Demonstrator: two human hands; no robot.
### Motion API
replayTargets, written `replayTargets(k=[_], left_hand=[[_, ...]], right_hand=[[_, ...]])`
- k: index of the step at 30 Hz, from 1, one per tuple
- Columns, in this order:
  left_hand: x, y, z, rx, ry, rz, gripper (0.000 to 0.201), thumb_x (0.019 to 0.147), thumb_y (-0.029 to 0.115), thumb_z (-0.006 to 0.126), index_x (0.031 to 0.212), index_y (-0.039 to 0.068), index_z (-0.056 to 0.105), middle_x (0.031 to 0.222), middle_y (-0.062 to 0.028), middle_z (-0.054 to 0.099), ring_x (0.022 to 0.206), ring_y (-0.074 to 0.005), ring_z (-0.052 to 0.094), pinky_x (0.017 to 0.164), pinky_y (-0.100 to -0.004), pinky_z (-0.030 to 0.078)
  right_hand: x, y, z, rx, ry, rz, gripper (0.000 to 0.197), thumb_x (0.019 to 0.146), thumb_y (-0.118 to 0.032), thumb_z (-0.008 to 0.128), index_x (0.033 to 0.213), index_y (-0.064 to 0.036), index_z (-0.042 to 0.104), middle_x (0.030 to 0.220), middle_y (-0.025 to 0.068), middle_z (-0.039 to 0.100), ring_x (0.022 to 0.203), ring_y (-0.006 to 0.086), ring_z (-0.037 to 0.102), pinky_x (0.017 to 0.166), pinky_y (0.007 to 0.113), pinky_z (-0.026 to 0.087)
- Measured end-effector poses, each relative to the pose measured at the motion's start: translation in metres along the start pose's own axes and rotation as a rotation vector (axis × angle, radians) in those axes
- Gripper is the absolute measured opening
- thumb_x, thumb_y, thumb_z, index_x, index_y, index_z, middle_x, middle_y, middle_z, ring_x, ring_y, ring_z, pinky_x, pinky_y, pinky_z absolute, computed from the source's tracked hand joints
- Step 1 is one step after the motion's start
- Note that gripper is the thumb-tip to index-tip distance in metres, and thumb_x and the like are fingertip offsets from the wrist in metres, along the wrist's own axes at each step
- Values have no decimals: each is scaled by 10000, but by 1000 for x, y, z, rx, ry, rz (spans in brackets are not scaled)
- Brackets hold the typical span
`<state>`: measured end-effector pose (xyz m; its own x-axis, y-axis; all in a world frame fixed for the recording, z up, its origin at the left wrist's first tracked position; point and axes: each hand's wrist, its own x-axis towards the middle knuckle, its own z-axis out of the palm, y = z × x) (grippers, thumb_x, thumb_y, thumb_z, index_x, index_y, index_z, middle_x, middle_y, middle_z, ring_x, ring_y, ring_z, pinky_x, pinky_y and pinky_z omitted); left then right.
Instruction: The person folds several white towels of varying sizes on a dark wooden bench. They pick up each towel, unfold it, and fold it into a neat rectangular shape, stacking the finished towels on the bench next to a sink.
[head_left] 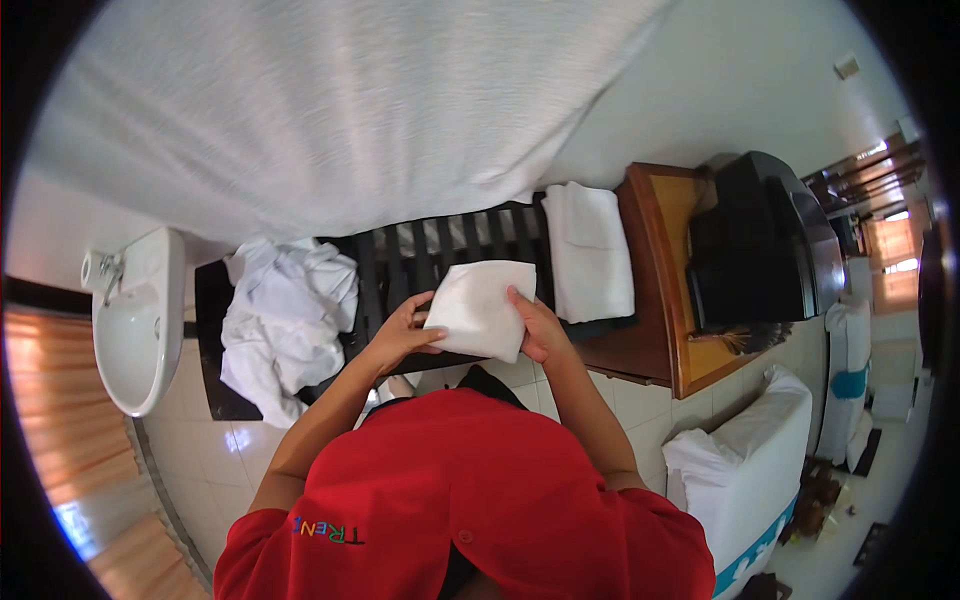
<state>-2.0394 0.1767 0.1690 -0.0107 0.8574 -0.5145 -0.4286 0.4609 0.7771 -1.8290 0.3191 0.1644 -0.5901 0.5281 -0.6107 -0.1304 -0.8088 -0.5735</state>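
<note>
Between my two hands is a folded white cloth [478, 305], held up in front of my red shirt and above a black slatted bench. My left hand [402, 332] grips its left edge, thumb on the near face and fingers around the side. At the right edge my right hand [540, 328] pinches it, the thumb lying on top and the fingers beneath, partly hidden. A rumpled heap of white cloth [285, 325] lies on the bench to the left. To the right, a neatly folded white cloth [590, 252] rests flat on the slats.
The black slatted bench [408, 262] runs along a white curtain [330, 110]. A white washbasin [140, 325] hangs at the left. On the right stands a wooden cabinet [640, 300] carrying a black television [745, 250]. A bed with white linen [745, 450] is at the lower right.
</note>
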Motion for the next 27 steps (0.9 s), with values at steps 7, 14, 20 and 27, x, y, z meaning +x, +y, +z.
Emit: replayTargets(k=[7, 14, 20, 27], left_hand=[[46, -23, 3, 72, 158, -58, 658, 900, 207, 621, 1419, 29, 258, 1260, -174, 525, 994, -205, 602, 807, -292, 512], [42, -25, -4, 94, 361, -110, 572, 909, 217, 606, 1387, 52, 338, 1217, -102, 568, 959, -152, 603, 816, -281, 471], [32, -36, 6, 124, 390, -197, 508, 917, 277, 600, 1346, 89, 402, 1249, -71, 556, 1029, -169, 580, 888, -321, 457], [36, -34, 17, 134, 408, -226, 487, 912, 252, 590, 1336, 74, 429, 1236, -54, 572, 1015, -129, 583, 862, -286, 437]], right_hand=[[48, -92, -127, -246, 356, -413, 469, 899, -292, 629, 1238, 9, 506, 1123, 125, 612, 975, 233, 610, 874, 360, 480], [120, -180, -181, -1334, 562, -1085, 508, 810, -37, 636, 1293, -148, 525, 1252, 117, 556, 1129, 358, 519, 961, 453, 399], [166, -141, -221, -1936, 419, -916, 678, 720, -17, 683, 1318, -291, 514, 1416, 62, 416, 1337, 364, 300, 1061, 615, 195], [159, -150, -236, -1983, 247, -897, 686, 716, -105, 727, 1331, -307, 499, 1444, 32, 385, 1371, 330, 260, 1082, 628, 133]])
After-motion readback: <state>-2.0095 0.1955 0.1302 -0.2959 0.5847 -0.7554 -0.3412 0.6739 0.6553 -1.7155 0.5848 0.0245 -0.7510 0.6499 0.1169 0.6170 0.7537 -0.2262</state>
